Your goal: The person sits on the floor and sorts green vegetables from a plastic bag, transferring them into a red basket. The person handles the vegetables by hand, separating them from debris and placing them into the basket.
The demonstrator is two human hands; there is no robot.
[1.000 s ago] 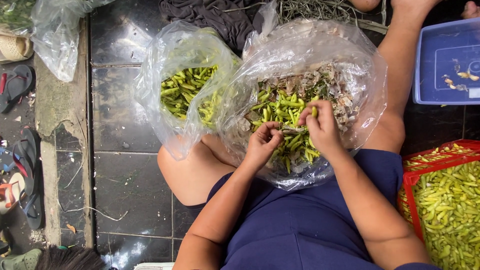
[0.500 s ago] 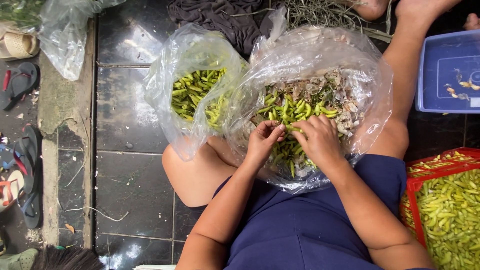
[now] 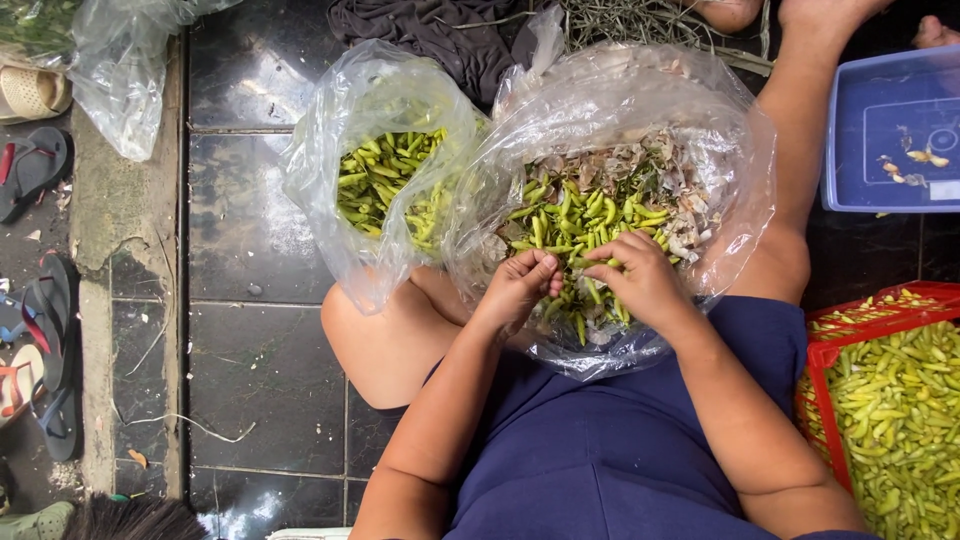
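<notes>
Chilies (image 3: 585,215), green, heaped with dry husks in clear bag (image 3: 740,200) on lap. Left hand (image 3: 520,290) and right hand (image 3: 640,280) pinch one pod between curled fingers. Risk: thin plastic slumps, spilling contents onto tiles (image 3: 240,370).

Fingertips of the left hand (image 3: 520,290) and right hand (image 3: 640,280) are buried among the green pods (image 3: 585,215); what they pinch cannot be told. The red crate (image 3: 822,350) and blue tub (image 3: 890,130) are cut off at the right edge. Sandals (image 3: 35,165) at the left edge show only in part.
</notes>
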